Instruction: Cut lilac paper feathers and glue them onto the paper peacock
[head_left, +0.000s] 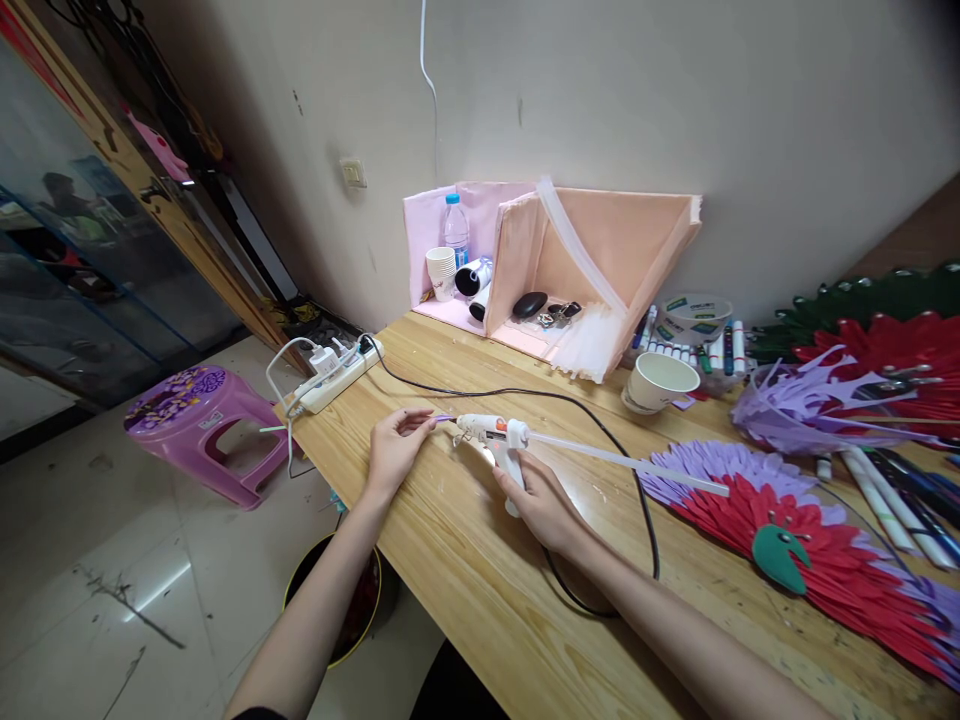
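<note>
I have the right hand (551,505) wrapped round the handle of a white glue gun (495,432) over the tabletop (442,560); the left hand (395,447) pinches a small purple piece (444,418) at the nozzle (465,422), touching or nearly so, I can't tell. I read this as the gluing step; the next move seems to call for a steady pinch, skin clear of the tip.

- An indoor craft corner by its look; home or studio, cannot tell.
- Wooden table (450,560), glue gun (491,432) near the centre.
- Markers (717,354) at three o'clock; red-and-purple layered fan (840,565) at four.
- Plastic stool (247,410) at nine, on tiled floor (225,590).
</note>
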